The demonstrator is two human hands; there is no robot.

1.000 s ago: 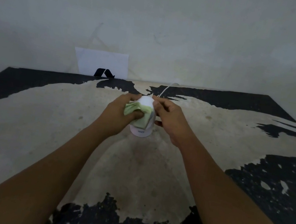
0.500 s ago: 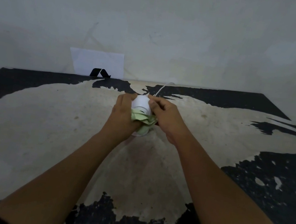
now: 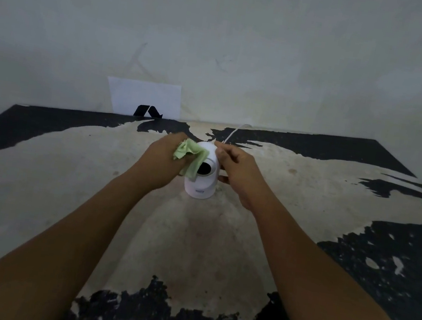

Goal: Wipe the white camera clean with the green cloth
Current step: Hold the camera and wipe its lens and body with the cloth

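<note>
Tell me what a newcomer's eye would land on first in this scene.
First, the white camera standing upright mid-table, its dark round lens facing the viewer, gripped between two bare hands. The left hand presses a green cloth against the camera's left side, while the right hand steadies the other side. Next, the worn table, black paint peeled to pale patches, and a white card with a black mark leaning on the wall behind.

Lighting: dim, flat, cool grey-green cast. Shadows: soft, faint, beneath forearms on surface (image 3: 37, 175). Glare: none. Sharpness: soft throughout, fine detail smeared. Distortion: wide-angle bowing of surface edges toward frame corners.
</note>
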